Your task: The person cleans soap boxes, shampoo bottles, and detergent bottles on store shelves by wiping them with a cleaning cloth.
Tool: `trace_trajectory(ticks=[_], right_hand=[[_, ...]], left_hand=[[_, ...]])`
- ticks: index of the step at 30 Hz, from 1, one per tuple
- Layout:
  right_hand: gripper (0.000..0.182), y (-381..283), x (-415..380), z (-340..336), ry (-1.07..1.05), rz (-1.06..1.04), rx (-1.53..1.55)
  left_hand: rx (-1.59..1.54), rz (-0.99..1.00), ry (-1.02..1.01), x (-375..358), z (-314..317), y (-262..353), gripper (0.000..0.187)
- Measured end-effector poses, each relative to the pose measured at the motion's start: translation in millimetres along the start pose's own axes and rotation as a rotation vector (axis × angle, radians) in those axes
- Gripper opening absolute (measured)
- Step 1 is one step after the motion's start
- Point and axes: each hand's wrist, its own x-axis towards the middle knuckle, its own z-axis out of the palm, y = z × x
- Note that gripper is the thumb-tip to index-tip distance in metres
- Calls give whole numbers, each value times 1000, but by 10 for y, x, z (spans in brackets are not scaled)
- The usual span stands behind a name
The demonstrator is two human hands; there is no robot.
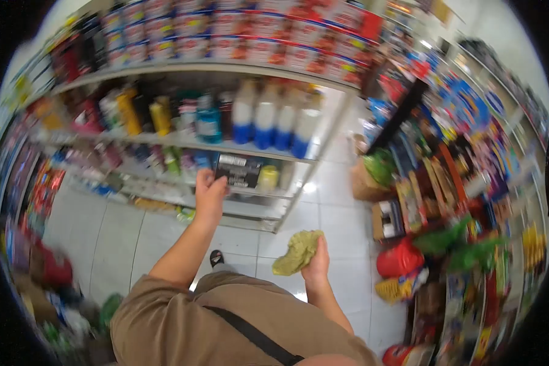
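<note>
My left hand (210, 194) reaches out to the shelf unit (250, 210) and its fingers close on the lower left corner of a black package (240, 171) standing on a lower shelf. Beside that package stands a yellow jar (267, 178). My right hand (316, 261) hangs low over the tiled floor and grips a crumpled yellow-green cloth (297, 251). My brown shirt with a black strap fills the bottom of the view.
White-and-blue bottles (268, 122) and yellow bottles (141, 113) line the shelf above. Red-and-white cartons (238, 36) fill the top shelf. At the right stand cardboard boxes (385, 218), a red bag (399, 258) and racks of colourful packets. Goods lie on the floor at lower left.
</note>
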Motion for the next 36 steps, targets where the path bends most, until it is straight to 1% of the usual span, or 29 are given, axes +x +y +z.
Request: trace_trajectory(ticks=[2, 4, 6, 8, 9, 11, 12, 14, 15, 18, 19, 22, 23, 24, 26, 29, 32, 33, 36], right_hand=[[33, 127, 102, -58, -25, 73, 18], [33, 188, 116, 68, -76, 134, 28], [33, 283, 161, 169, -88, 170, 22], [32, 414, 266, 252, -73, 187, -3], [32, 442, 291, 337, -76, 207, -21], [32, 483, 342, 537, -83, 237, -51], [32, 534, 390, 598, -118, 240, -48], [32, 650, 504, 682, -187, 238, -41], [31, 699, 548, 745, -191, 225, -46], [29, 853, 666, 928, -191, 196, -66], [29, 897, 708, 982, -184, 192, -74], [29, 981, 826, 1134, -167, 190, -86], [29, 1023, 869, 1183, -161, 192, -83], [29, 1080, 920, 1213, -150, 173, -88], [31, 1195, 1011, 1246, -115, 139, -97], [31, 1345, 1087, 1319, -149, 121, -97], [30, 1493, 1121, 1455, -146, 121, -79], [29, 1537, 1130, 1489, -134, 128, -75], [29, 1641, 1136, 1597, -107, 145, -72]], left_hand=[[-283, 61, 72, 151, -215, 267, 45], [-394, 168, 136, 263, -414, 633, 59], [-338, 352, 226, 401, -626, 970, 65], [-342, 461, 292, 567, -813, 1361, 63], [-336, 495, 254, 665, -954, 1535, 60], [-326, 617, 292, 928, -1215, 1849, 52], [-299, 685, 327, 1038, -1285, 2022, 49], [-276, 789, 321, 1231, -1422, 2361, 42], [-284, 805, 320, 1383, -1536, 2517, 40], [-174, 854, 303, 1805, -1749, 2910, 41], [-83, 895, 342, 1954, -1785, 3012, 44], [405, 1116, 422, 2402, -1926, 3267, 47], [468, 1132, 388, 2575, -2008, 3351, 49], [485, 1131, 380, 2733, -2063, 3419, 48], [482, 1199, 357, 3057, -2155, 3529, 48], [505, 1201, 330, 3332, -2163, 3672, 46], [799, 1179, 419, 3305, -1998, 3766, 43], [750, 1155, 324, 3427, -2050, 3792, 43], [560, 994, 118, 3630, -2133, 3803, 43]])
